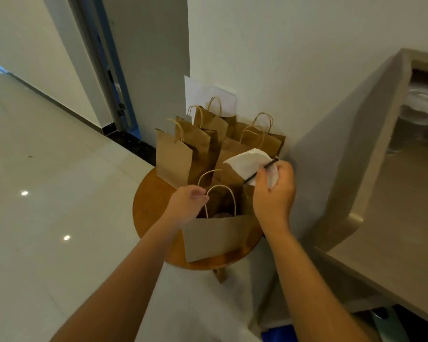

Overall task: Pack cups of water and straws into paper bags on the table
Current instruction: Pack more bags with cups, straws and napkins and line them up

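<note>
Head view showed your right hand (274,193) with fingers curled, pinching a thin black straw (261,170) together with a white paper napkin (248,161) above the nearest open brown paper bag (218,235). Your left hand (187,203) gripped that bag's twisted paper handle (208,175). The bag stood on a small round wooden table (148,206), with more brown paper bags (174,159) upright behind it.

1. Round wooden table (147,206), standing on a pale tiled floor (47,218).
2. Nearest paper bag (215,239), open, upright at the table's front edge.
3. Further paper bags (183,154), upright, clustered at the back.
</note>
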The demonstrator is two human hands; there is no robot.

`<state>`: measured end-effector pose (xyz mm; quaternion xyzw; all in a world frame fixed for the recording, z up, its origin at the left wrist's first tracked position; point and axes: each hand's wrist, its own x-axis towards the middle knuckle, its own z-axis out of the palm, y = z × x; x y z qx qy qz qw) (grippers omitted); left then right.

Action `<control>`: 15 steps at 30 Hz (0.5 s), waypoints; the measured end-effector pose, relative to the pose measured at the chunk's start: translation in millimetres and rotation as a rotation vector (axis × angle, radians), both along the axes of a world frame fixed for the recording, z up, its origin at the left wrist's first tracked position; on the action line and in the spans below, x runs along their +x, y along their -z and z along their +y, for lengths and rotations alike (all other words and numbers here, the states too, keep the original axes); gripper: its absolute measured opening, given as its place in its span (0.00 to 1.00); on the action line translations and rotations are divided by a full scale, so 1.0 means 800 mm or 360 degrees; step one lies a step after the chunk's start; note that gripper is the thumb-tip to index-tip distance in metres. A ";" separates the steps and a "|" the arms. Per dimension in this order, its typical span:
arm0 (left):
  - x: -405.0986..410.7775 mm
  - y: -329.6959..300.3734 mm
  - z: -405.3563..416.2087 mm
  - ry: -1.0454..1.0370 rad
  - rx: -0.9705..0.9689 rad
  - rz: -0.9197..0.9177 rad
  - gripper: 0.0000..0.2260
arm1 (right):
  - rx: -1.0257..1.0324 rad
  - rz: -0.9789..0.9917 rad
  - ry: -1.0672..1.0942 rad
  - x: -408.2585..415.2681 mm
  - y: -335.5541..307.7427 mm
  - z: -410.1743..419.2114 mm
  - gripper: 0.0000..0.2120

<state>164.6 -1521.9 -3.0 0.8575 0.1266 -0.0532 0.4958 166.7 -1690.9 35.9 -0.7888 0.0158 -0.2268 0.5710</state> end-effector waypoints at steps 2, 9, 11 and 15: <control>0.022 0.015 0.006 -0.0017 0.0119 -0.0017 0.11 | 0.0009 0.0009 0.0056 0.016 0.011 0.005 0.06; 0.090 0.049 0.012 0.0568 0.0573 0.0177 0.10 | 0.0037 0.0573 0.0078 0.060 0.070 0.010 0.09; 0.104 0.052 0.022 0.0844 0.0729 0.0351 0.17 | 0.0044 0.0723 0.0033 0.067 0.081 0.016 0.08; 0.121 0.054 0.044 0.1292 0.1186 0.0205 0.29 | -0.0052 0.1020 -0.0147 0.083 0.098 0.033 0.06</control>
